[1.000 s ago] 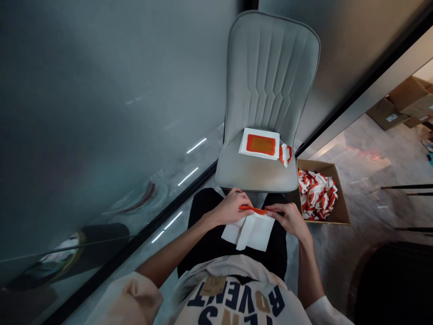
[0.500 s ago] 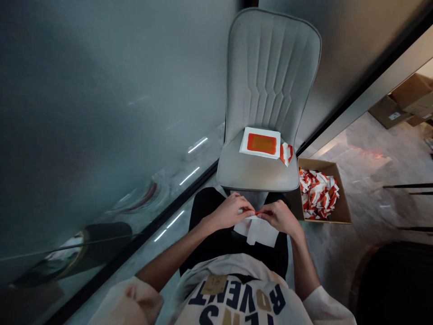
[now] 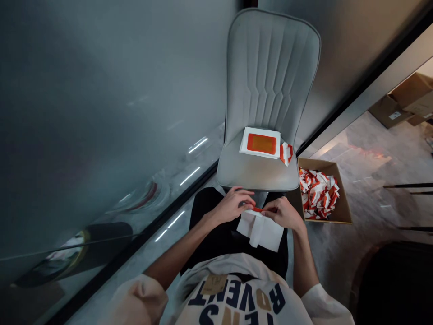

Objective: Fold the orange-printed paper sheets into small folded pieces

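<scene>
Orange-red strip (image 3: 257, 209) lies along the top edge of a folded white paper sheet (image 3: 260, 230), centre-bottom of frame, over the person's black shorts (image 3: 209, 216). Hands together, not clamped hard: left hand (image 3: 232, 205) and right hand (image 3: 282, 213) both pinch the strip and sheet from either side, strip mostly hidden by the fingers. Upper centre: grey upholstered chair (image 3: 270, 76), with a white card (image 3: 260, 143) bearing an orange rectangle on its seat and a red-and-white folded packet (image 3: 286, 153) just beside it, overhanging the seat edge. Right of the hands: cardboard box (image 3: 341, 198) full of crumpled red-and-white wrappers (image 3: 318, 194). Left of frame: dark glass wall (image 3: 101, 90). Far upper right: more cardboard boxes (image 3: 411, 101) on the floor.
</scene>
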Demonstrator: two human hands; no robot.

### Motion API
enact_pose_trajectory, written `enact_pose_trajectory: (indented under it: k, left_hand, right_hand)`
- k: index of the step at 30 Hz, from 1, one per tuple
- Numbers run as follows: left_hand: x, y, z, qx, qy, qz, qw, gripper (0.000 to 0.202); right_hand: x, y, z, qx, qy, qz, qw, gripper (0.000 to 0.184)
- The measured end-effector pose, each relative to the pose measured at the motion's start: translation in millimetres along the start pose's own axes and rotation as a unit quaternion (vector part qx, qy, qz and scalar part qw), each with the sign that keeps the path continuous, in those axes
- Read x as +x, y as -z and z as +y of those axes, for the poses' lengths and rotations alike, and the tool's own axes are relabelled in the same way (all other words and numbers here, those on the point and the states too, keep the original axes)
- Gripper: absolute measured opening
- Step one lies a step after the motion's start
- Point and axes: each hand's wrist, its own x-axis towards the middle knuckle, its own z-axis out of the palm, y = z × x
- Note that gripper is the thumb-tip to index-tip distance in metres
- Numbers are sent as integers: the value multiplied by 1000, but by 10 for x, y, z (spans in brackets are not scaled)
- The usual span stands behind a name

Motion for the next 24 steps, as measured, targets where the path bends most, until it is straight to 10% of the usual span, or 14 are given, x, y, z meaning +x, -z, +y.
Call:
enact_pose_trajectory:
  k: [3, 6, 10, 13, 24]
  left_hand:
    - [-62, -60, -151, -94, 54, 112, 988, 42]
    - [-206, -329, -369, -328, 139, 210, 910, 60]
    - [-393, -827, -561, -546, 231, 177, 785, 78]
    - [-420, -1035, -560, -614, 228, 146, 741, 83]
    - [-235, -1110, -481, -404, 259, 284, 830, 56]
  right_hand:
    - [-7, 57, 157, 67, -26, 43, 996, 27]
    - [-41, 22, 393, 205, -73, 114, 969, 34]
    - [-78, -185, 660, 340, -133, 216, 906, 36]
    - [-76, -386, 775, 388, -152, 273, 867, 37]
    - [-18, -927, 971, 232, -179, 348, 891, 48]
